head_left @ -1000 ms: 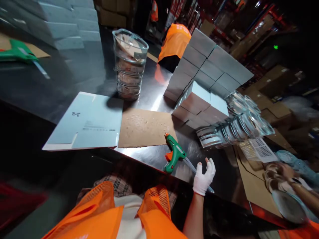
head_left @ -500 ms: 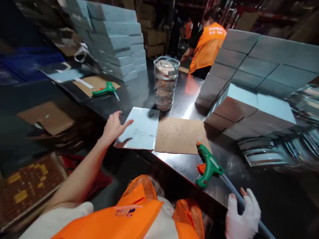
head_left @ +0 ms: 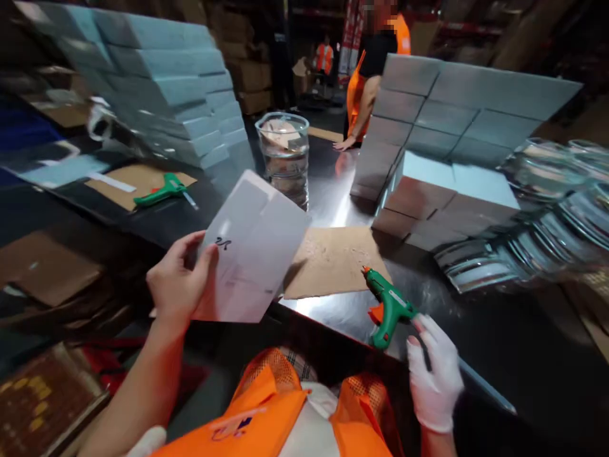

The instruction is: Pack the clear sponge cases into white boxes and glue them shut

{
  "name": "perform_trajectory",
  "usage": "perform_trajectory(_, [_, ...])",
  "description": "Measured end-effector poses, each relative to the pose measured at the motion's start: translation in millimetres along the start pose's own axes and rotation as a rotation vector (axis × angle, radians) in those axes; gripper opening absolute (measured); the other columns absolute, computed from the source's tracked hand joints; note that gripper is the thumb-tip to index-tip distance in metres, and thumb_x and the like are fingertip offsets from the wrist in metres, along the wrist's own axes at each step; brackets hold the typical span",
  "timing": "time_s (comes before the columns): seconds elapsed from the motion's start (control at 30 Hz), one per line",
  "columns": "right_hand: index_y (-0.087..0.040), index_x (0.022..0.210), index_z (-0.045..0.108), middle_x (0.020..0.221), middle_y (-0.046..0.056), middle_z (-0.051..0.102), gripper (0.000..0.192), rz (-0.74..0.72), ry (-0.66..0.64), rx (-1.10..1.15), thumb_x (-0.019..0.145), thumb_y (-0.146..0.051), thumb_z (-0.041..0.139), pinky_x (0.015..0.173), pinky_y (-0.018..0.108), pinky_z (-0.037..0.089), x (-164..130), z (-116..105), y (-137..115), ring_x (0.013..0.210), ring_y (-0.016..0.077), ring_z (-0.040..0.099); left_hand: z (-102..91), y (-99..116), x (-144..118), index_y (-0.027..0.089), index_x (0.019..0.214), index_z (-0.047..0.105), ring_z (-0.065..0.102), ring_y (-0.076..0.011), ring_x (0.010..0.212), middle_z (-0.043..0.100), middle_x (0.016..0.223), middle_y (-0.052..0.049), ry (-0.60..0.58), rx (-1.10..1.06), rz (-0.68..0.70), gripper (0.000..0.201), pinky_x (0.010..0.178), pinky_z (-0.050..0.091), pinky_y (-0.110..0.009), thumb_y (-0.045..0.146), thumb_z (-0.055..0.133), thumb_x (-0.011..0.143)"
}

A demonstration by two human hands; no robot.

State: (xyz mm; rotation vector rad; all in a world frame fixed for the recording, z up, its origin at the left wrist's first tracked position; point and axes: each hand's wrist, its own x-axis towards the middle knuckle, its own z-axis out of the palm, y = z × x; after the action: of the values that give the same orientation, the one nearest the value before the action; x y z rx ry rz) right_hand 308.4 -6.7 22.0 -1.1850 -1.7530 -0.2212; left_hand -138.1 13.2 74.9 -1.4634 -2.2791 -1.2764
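My bare left hand grips the left edge of a white box, thumb on its near face. The box is tilted up off the table and has a small black squiggle beside the thumb. A green glue gun with an orange trigger lies on the dark metal table, its nozzle by a brown cardboard sheet. My white-gloved right hand is at the gun's rear end, over the long glue stick. A gap shows between its thumb and fingers.
Nested clear containers stand behind the box. White boxes are stacked at left and right. More clear containers lie at right. A second glue gun rests on cardboard at left. A co-worker's hand touches the far table.
My left hand has taken hold of the white box and raised it off the table. My right hand has moved forward along the glue stick to the gun's rear. The view has shifted.
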Motion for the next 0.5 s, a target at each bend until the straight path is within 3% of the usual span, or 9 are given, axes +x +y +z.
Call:
perform_trajectory(0.07, [-0.025, 0.143, 0.063, 0.134, 0.012, 0.072, 0.046, -0.098, -0.047, 0.17, 0.098, -0.011, 0.064, 0.105, 0.049, 0.058, 23, 9, -33, 0.125, 0.028, 0.069, -8.1, 34, -26, 0.019, 0.124, 0.074, 0.077, -0.0235, 0.096, 0.081, 0.114, -0.005, -0.135, -0.179, 0.171, 0.045, 0.093, 0.062, -0.037, 0.056, 0.061, 0.101])
perform_trajectory(0.13, [-0.026, 0.143, 0.062, 0.13, 0.011, 0.073, 0.046, -0.204, -0.078, 0.239, 0.098, -0.014, 0.065, 0.103, 0.047, 0.058, 42, 21, -59, 0.122, 0.0263, 0.069, -8.3, 57, -55, 0.022, 0.118, 0.077, 0.079, -0.02, 0.087, 0.083, 0.105, -0.003, -0.38, -0.336, 0.339, 0.036, 0.084, 0.064, -0.03, 0.05, 0.061, 0.101])
perform_trajectory(0.2, [-0.024, 0.133, 0.064, 0.116, 0.009, 0.075, 0.034, -0.127, -0.051, 0.22, 0.1, -0.017, 0.063, 0.099, 0.045, 0.058, 50, 32, -73, 0.111, 0.0248, 0.07, -3.7, 62, -82, 0.024, 0.116, 0.078, 0.081, -0.02, 0.087, 0.084, 0.102, -0.004, -0.548, -0.431, 0.448, 0.029, 0.079, 0.065, -0.027, 0.041, 0.06, 0.102])
perform_trajectory(0.33, [-0.021, 0.11, 0.065, 0.095, 0.007, 0.072, 0.01, 0.005, -0.062, 0.126, 0.101, -0.024, 0.061, 0.084, 0.04, 0.057, 36, 37, -74, 0.09, 0.023, 0.067, 6.3, 38, -118, 0.026, 0.109, 0.078, 0.082, -0.0193, 0.084, 0.085, 0.1, -0.002, -0.54, -0.513, 0.417, 0.019, 0.08, 0.068, -0.027, 0.031, 0.062, 0.1])
perform_trajectory(0.43, [-0.019, 0.106, 0.066, 0.094, 0.008, 0.073, 0.01, 0.012, -0.169, 0.13, 0.101, -0.027, 0.061, 0.083, 0.04, 0.056, 26, 31, -66, 0.09, 0.024, 0.067, 1.8, 22, -124, 0.026, 0.105, 0.079, 0.082, -0.0186, 0.081, 0.085, 0.097, 0.0, -0.528, -0.52, 0.38, 0.016, 0.078, 0.068, -0.026, 0.027, 0.065, 0.098])
perform_trajectory(0.5, [-0.018, 0.108, 0.069, 0.098, 0.01, 0.075, 0.018, 0.04, -0.31, 0.229, 0.102, -0.032, 0.061, 0.086, 0.04, 0.057, 26, 25, -62, 0.093, 0.0246, 0.069, -5.4, 15, -119, 0.027, 0.105, 0.079, 0.082, -0.0187, 0.083, 0.085, 0.098, 0.0, -0.558, -0.527, 0.421, 0.018, 0.078, 0.068, -0.025, 0.024, 0.063, 0.098])
